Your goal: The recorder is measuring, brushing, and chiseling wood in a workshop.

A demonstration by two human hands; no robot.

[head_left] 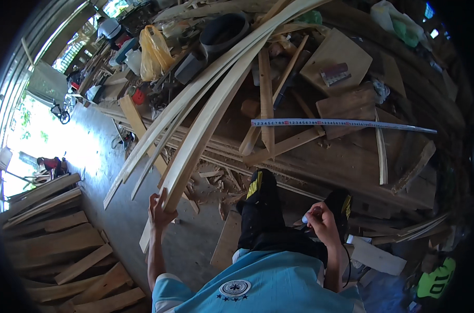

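My left hand (pixel 161 211) is closed round the near end of a long pale wooden board (pixel 205 128), its fingers on the edge. The board slants up and away to the right. Beside it run several thin wooden strips (pixel 158 130). My right hand (pixel 323 221) is closed in front of my right leg, with a small pale blue thing (pixel 306 219) showing at the fingertips; its kind I cannot make out. Farther off, a steel ruler (pixel 346 124) lies across the wood on the workbench (pixel 320 161), apart from both hands.
Offcuts, a dark bucket (pixel 224 34) and a yellow plastic bag (pixel 156 52) crowd the far side. Stacked planks (pixel 64 250) lie at the lower left. Wood scraps (pixel 221 185) litter the floor. Other people (pixel 110 28) are in the background. A bright green cloth (pixel 436 280) is at the lower right.
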